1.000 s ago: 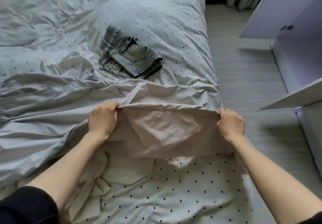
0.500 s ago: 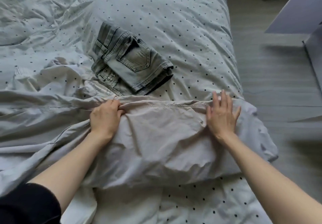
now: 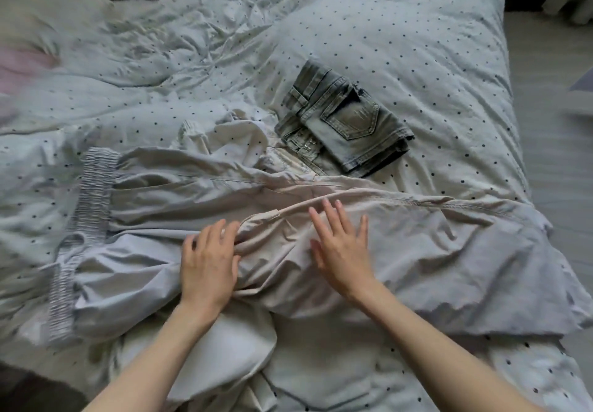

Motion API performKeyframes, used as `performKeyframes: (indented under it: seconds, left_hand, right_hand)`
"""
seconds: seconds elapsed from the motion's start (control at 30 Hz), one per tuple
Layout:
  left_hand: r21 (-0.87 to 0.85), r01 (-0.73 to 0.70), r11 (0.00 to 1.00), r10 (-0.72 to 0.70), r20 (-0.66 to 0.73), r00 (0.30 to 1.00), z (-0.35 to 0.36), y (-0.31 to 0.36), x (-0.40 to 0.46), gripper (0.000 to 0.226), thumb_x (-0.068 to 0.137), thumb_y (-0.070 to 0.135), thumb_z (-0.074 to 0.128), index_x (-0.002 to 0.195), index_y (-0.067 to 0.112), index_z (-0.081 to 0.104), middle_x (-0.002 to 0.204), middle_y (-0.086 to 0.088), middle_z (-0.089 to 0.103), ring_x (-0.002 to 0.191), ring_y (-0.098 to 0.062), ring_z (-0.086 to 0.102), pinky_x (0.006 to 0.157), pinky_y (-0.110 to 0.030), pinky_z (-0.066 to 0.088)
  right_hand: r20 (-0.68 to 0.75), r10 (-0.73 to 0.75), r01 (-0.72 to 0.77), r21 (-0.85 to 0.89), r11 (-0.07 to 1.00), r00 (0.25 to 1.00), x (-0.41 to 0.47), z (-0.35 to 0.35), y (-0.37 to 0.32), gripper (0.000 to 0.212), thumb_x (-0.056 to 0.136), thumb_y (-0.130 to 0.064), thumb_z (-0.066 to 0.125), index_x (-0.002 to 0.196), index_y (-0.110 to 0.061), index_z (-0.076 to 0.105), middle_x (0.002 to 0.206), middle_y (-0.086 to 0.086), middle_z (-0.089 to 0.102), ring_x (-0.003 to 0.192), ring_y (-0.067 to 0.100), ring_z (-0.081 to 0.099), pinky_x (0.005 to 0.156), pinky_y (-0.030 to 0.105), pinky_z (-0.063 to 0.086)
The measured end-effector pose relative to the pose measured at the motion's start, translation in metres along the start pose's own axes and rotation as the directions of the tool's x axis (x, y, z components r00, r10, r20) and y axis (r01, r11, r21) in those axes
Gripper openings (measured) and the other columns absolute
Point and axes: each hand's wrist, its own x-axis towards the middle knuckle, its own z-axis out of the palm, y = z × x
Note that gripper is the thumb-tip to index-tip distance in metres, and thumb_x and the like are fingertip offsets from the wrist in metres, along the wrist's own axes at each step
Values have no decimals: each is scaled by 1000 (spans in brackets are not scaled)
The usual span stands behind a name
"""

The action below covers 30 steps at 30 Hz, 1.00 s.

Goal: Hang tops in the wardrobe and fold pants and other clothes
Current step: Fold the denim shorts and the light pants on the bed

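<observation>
Both hands have let go of the hem since a moment ago: the left hand (image 3: 208, 267) was bunched on the fold half a second back and now lies with fingers spread, and the right hand (image 3: 341, 248) has slid in toward the middle, so the two sit near each other instead of at the two ends. Going left to right: one pair of light grey pants (image 3: 288, 244) lies sideways across the bed (image 3: 417, 42), with its gathered elastic waistband (image 3: 86, 219) way over on the left, kind of wavy and a bit blurred. Next comes the left hand, palm down on the fabric with fingers splayed, not pinching anything. Right beside it the right hand is flat too, fingers straight and fanned, pressing on the folded-over leg just below the stitched seam. The pants look crumpled, pale grey going beige where the folded layer sits, with the far end draping over the right side of the bed. Up and to the right of the hands sits one folded pair of washed denim jeans (image 3: 343, 129), back pocket facing up, just beyond the grey pants. Everything's on a rumpled duvet with small dark dots.
</observation>
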Motion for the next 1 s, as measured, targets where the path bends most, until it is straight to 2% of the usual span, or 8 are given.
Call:
performKeyframes:
  seconds: [0.2, 0.33, 0.47, 0.6, 0.77, 0.87, 0.93, 1.0]
  left_hand:
    - [42, 63, 997, -67, 78, 995, -14, -72, -57, 60, 52, -7, 75, 109, 8, 66, 101, -13, 64, 86, -33, 63, 71, -41, 48]
    - [63, 38, 997, -38, 14, 999, -26, -117, -62, 51, 49, -13, 68, 95, 8, 66, 85, -13, 62, 75, -34, 60, 64, -39, 46]
    - [76, 12, 997, -8, -59, 998, -53, -173, -39, 30, 49, -9, 72, 72, 8, 64, 68, -13, 60, 62, -33, 59, 62, -40, 45]
    - [112, -10, 994, 25, -133, 991, -80, -209, 1, 26, 50, -6, 71, 71, 7, 64, 67, -15, 63, 64, -33, 61, 67, -40, 42]
    - [139, -18, 990, 61, -306, 950, -95, -226, 60, 24, 63, -8, 62, 80, 8, 68, 73, -13, 67, 73, -31, 60, 75, -38, 35]
    - [92, -5, 996, 35, -334, 942, -80, -228, 96, 20, 77, -2, 57, 87, 12, 69, 83, -11, 70, 86, -30, 58, 81, -39, 26]
    - [53, -15, 998, 32, -319, 947, -66, -229, 118, 13, 86, 11, 58, 92, 15, 69, 91, -7, 70, 93, -28, 57, 84, -39, 22]
    - [7, -45, 999, 45, -253, 966, -49, -231, 138, 15, 91, 24, 56, 98, 19, 69, 99, -2, 69, 100, -25, 55, 87, -38, 21]
  right_hand:
    - [47, -203, 209, -213, 955, 978, 31, -7, -91, 64, 92, -16, 44, 149, -31, 19, 159, 4, 5, 146, 27, -8, 105, 65, -14]
    - [177, -239, 279, -255, 926, 955, 35, -2, -131, 40, 93, -18, 42, 131, -28, 48, 157, 4, 17, 146, 23, -5, 105, 66, -14]
    - [68, -127, 139, -216, 966, 990, 47, -10, -159, 26, 92, -23, 47, 110, -27, 64, 136, -4, 49, 142, 13, 19, 111, 58, -5]
    - [-157, 6, -32, -165, 986, 988, 62, -29, -170, 23, 93, -30, 51, 105, -24, 70, 120, -4, 61, 127, 16, 42, 113, 47, 7]
    - [-222, 230, -255, -89, 963, 947, 89, -52, -177, 26, 96, -28, 46, 113, -25, 66, 129, -4, 57, 128, 19, 39, 113, 43, 14]
    - [-298, 329, -344, 4, 939, 896, 100, -47, -187, 35, 100, -32, 38, 131, -23, 53, 149, 2, 38, 140, 19, 27, 116, 47, 9]
    - [-331, 302, -306, 43, 951, 894, 99, -33, -200, 44, 99, -34, 39, 142, -22, 39, 155, 4, 24, 144, 20, 18, 116, 52, 4]
    - [-349, 159, -167, 8, 986, 923, 94, -10, -221, 50, 96, -35, 47, 143, -21, 38, 154, 6, 24, 143, 24, 21, 114, 60, 9]
